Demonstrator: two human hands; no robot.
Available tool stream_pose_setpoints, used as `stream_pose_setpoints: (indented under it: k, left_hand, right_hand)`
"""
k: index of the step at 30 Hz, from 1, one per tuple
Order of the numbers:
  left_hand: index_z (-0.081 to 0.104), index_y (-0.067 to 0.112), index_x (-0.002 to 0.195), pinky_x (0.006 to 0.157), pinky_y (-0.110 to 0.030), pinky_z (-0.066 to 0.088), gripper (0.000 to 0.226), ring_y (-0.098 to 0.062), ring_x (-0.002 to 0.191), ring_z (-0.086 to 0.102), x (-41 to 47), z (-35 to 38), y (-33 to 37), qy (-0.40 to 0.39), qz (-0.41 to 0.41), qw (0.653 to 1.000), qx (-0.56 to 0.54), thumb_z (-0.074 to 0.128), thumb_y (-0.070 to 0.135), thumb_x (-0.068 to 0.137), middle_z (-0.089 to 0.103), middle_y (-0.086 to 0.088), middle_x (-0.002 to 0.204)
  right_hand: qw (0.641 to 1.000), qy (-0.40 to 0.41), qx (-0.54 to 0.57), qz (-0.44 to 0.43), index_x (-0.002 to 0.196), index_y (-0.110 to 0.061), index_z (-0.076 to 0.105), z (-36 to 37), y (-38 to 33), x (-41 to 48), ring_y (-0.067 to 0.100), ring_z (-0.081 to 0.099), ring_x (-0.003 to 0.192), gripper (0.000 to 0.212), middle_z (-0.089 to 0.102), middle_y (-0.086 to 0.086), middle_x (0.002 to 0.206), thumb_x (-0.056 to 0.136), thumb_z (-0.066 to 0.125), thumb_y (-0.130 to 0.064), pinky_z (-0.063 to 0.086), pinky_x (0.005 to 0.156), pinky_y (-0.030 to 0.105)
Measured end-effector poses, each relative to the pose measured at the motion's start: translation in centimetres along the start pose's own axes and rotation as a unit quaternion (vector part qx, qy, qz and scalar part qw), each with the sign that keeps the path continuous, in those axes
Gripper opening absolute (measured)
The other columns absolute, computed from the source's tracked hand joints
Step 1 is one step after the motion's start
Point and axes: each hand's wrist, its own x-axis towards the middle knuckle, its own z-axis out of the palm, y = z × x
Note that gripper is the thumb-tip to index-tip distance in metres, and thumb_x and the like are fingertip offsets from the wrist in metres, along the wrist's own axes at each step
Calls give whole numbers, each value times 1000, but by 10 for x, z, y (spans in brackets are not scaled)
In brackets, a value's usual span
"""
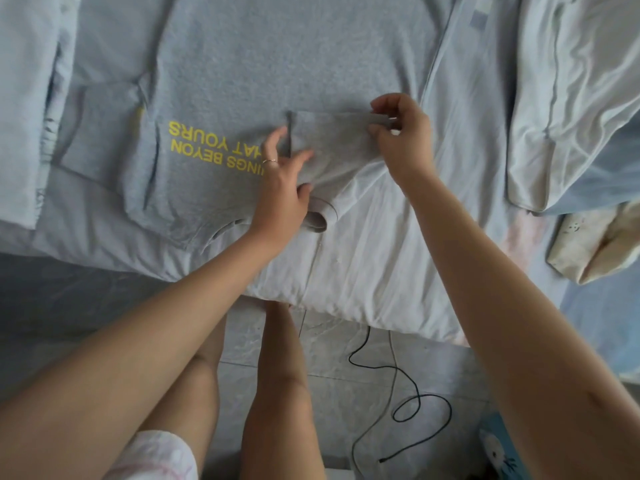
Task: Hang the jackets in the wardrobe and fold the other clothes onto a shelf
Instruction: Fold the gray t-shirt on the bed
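A: Where is the grey T-shirt (277, 64)?
B: Flat on the bed (363, 254). Left hand (282, 188), fingers spread, presses its sleeve (332, 136); right hand (403, 140) pinches the sleeve hem. Light, limp knit, likely: hold at hems.

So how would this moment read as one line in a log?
item: grey T-shirt | step: folding sleeve | left hand: presses sleeve | right hand: pinches sleeve edge | on: bed

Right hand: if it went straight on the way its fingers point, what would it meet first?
Likely the left hand. The right hand pinches the grey sleeve and points across it toward that hand's fingers; only flat cloth lies between.
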Motion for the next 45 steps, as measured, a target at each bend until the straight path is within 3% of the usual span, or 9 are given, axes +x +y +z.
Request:
stream_pose_setpoints:
  k: [5, 8, 11, 17, 25, 31, 36, 42, 45]
  left_hand:
    - [49, -7, 129, 111, -23, 24, 64, -41, 128, 40, 4, 5, -2, -25, 22, 999, 18, 51, -18, 66, 15, -38, 144]
    - [47, -11, 128, 117, -28, 18, 63, -43, 137, 26, 11, 7, 2, -18, 43, 999, -5, 41, -17, 66, 15, -40, 143]
    - [49, -6, 124, 111, -19, 21, 53, -28, 130, 35, 21, 11, 6, 60, -60, 994, -65, 57, -3, 72, 27, -34, 136]
    - [47, 16, 97, 77, -14, 46, 45, 2, 85, 56, 63, 6, 5, 98, -173, 960, -199, 69, -6, 65, 50, -5, 103]
    - [44, 25, 77, 66, -11, 41, 40, 9, 64, 52, 79, -5, 4, 92, -107, 960, -244, 61, -9, 69, 53, 8, 76]
    - [64, 9, 89, 94, -35, 38, 15, -23, 106, 51, 65, -5, -2, 135, 35, 989, 38, 60, 9, 75, 56, -12, 110]
    - [44, 14, 139, 110, -46, 18, 59, -27, 138, 32, 36, 6, -8, -93, 235, 928, 275, 49, 40, 86, 37, -9, 150]
    - [3, 22, 152, 105, -68, -5, 113, -30, 147, -1, 45, -10, -26, -172, 85, 900, 391, 26, 88, 63, 0, -4, 160]
    - [4, 10, 151, 108, -63, -9, 123, -32, 146, -2, 47, -11, -17, -165, 99, 907, 376, 32, 88, 61, -1, -14, 159]
  right_hand:
    - [940, 164, -256, -153, 112, -11, 60, 10, 15, -25, 22, 50, 110, 33, 56, 8, 117, 79, 55, -8, 36, 95, 32]
    - [880, 25, -344, -327, 121, -7, 60, 21, 25, -39, 26, 48, 118, 39, 58, 13, 125, 83, 52, -15, 33, 101, 38]
    - [823, -53, -409, -391, 134, -8, 50, 24, 40, -43, 32, 45, 129, 48, 52, 14, 137, 91, 48, -28, 27, 108, 44]
    - [894, 31, -336, -294, 132, 0, 44, 13, 40, -37, 31, 32, 133, 63, 45, 24, 138, 88, 58, -43, 25, 113, 48]
    - [930, 67, -315, -178, 142, -5, 28, 32, 43, -66, 31, 20, 140, 69, 32, 23, 149, 91, 52, -44, 10, 118, 44]
    - [907, -15, -410, -94, 152, -13, 3, 36, 41, -68, 22, -2, 147, 94, 3, 6, 160, 84, 29, -71, -21, 111, 41]
    - [867, -45, -482, -114, 153, -19, 8, 27, 43, -53, 30, 2, 147, 105, 4, 15, 159, 73, 32, -83, -23, 109, 49]
    - [870, -79, -483, -63, 151, -37, -1, 16, 33, -32, 39, -11, 145, 119, -11, 22, 157, 54, 37, -94, -19, 102, 65]
    - [885, -29, -442, -144, 152, -18, 18, 19, 21, -41, 38, -1, 146, 89, 2, 22, 157, 79, 46, -61, -13, 109, 60]
